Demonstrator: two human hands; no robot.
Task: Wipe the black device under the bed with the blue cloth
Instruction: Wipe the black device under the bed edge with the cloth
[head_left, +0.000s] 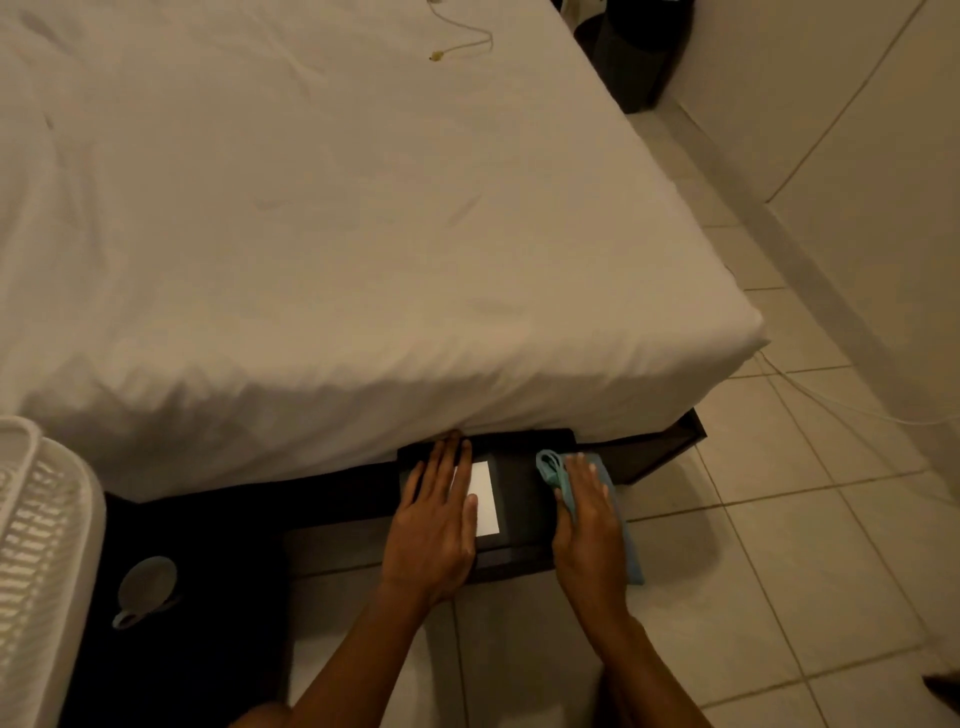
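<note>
A black box-shaped device (519, 499) with a white label (485, 496) on top sticks out from under the bed (363, 234) onto the tiled floor. My left hand (436, 525) lies flat on the device's left part, fingers spread, partly covering the label. My right hand (587, 525) presses a blue cloth (631, 556) flat against the device's right edge. A bunched end of the cloth shows beside my fingers. The back of the device is hidden under the white sheet.
A white slatted plastic basket (36, 545) stands at the left edge. A pale cup (145, 582) sits on a dark mat (182, 649) beside it. A white cable (831, 400) runs over the tiles at right. A wall (857, 156) closes in on the right.
</note>
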